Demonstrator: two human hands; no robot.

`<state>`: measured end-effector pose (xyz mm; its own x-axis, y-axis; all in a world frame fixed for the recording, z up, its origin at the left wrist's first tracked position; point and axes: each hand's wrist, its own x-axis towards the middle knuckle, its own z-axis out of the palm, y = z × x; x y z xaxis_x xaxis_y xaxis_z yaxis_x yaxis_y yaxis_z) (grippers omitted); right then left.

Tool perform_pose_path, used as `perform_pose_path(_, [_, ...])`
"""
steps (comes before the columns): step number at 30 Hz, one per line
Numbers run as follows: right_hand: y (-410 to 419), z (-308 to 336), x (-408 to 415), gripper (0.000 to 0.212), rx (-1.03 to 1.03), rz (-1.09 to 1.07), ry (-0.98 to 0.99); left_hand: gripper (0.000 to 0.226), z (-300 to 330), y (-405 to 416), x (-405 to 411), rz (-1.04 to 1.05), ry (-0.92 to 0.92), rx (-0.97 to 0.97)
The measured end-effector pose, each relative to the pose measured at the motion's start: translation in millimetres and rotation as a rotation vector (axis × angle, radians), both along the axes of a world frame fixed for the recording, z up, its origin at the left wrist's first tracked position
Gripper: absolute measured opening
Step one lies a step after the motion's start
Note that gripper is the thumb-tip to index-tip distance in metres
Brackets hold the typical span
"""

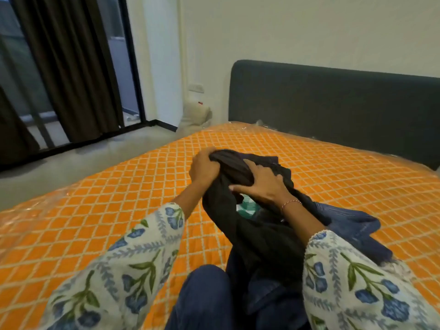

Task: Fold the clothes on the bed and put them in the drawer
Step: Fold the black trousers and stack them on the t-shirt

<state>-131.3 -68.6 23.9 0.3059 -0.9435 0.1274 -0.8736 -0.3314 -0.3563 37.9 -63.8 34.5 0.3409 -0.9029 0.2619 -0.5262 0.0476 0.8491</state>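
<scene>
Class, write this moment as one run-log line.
left hand: grips black garment | right hand: fingers spread on it | clothes pile on bed | folding not done

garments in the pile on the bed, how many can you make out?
3 at least: a black garment gripped by the left hand with the right hand on it, a blue garment to its right, a green-white piece peeking underneath. More may be hidden.
</scene>
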Motion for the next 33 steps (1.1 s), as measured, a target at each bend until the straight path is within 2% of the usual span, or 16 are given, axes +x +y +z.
perform_pose_path(2, [-8, -1, 16, 0.111, -0.02, -0.041, 0.081, 0.027, 19, 2, 34, -0.033, 0.246, -0.123])
perform_pose_path(3, [-10, -4, 26, 0.111, -0.01, -0.092, 0.03, 0.019, 29, 5, 45, -0.055, 0.411, -0.169])
perform_pose_path(4, [-11, -6, 39, 0.105, 0.008, -0.111, -0.103, 0.019, 39, 9, 56, -0.075, 0.568, -0.193])
perform_pose_path(6, [-10, -8, 68, 0.073, 0.028, -0.045, -0.377, 0.028, 53, 17, 75, -0.103, 0.751, -0.193])
perform_pose_path(8, [-6, -5, 105, 0.04, 0.036, 0.043, -0.47, 0.028, 61, 27, 103, -0.111, 0.728, -0.201])
perform_pose_path(12, [7, 20, 186, 0.023, 0.123, 0.07, -0.714, 0.037, 72, 57, 171, -0.008, 0.534, -0.174])
perform_pose_path(14, [12, 32, 221, 0.025, 0.181, 0.071, -0.808, 0.035, 75, 80, 200, 0.012, 0.571, -0.17])
perform_pose_path(16, [20, 41, 259, 0.026, 0.215, 0.139, -0.862, 0.018, 75, 115, 238, -0.066, 0.787, -0.16])
perform_pose_path(17, [21, 42, 275, 0.028, 0.221, 0.189, -0.899, 0.034, 71, 130, 258, -0.133, 0.941, -0.151])
perform_pose_path(18, [26, 46, 292, 0.031, 0.235, 0.235, -0.945, 0.061, 67, 147, 282, -0.167, 1.04, -0.131])
perform_pose_path(20, [42, 57, 322, 0.035, 0.311, 0.331, -1.08, 0.103, 58, 176, 324, -0.127, 1.062, -0.005])
perform_pose_path(22, [64, 73, 344, 0.031, 0.403, 0.441, -1.178, 0.114, 45, 196, 348, 0.056, 1.034, 0.197])
perform_pose_path(24, [81, 84, 359, 0.032, 0.436, 0.601, -1.161, 0.117, 37, 212, 355, 0.103, 1.076, 0.244])
perform_pose_path(27, [110, 90, 375, 0.044, 0.435, 0.828, -0.985, 0.097, 42, 232, 356, 0.079, 1.173, 0.118])
perform_pose_path(31, [125, 87, 376, 0.051, 0.331, 0.95, -0.763, 0.022, 42, 236, 355, 0.271, 1.049, 0.034])
perform_pose_path(33, [122, 86, 381, 0.052, 0.21, 0.922, -0.638, 0.011, 41, 233, 361, 0.375, 0.988, -0.035])
